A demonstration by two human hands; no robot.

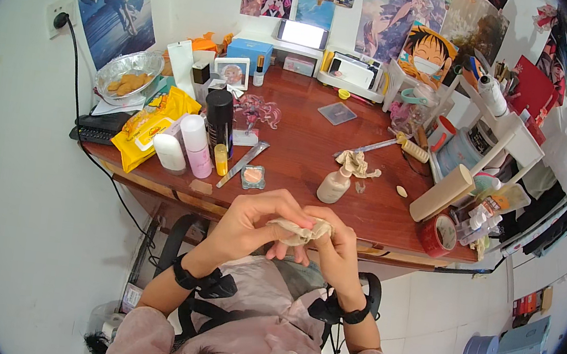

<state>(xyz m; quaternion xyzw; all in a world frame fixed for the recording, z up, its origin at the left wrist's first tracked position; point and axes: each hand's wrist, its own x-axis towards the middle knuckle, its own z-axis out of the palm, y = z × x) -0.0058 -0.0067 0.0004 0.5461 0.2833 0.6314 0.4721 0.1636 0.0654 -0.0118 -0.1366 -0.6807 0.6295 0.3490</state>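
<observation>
My left hand (250,219) and my right hand (337,246) meet in front of the desk's near edge. Pinched between their fingers is a crumpled cream tissue (296,232), or a thin cloth; which of the two I cannot tell. Both hands are closed on it, and the fingers partly cover it. Just beyond my right hand stands a small beige pump bottle (332,187). Behind the bottle lies another crumpled cream piece (354,163). A small square compact (253,177) with a peach centre rests on the desk beyond my left hand.
On the brown desk (298,118), a yellow wipes pack (155,126), a black spray can (219,123) and a pink bottle (197,145) crowd the left. To the right are a beige cylinder (441,193), a tape roll (438,235) and a white shelf (514,145).
</observation>
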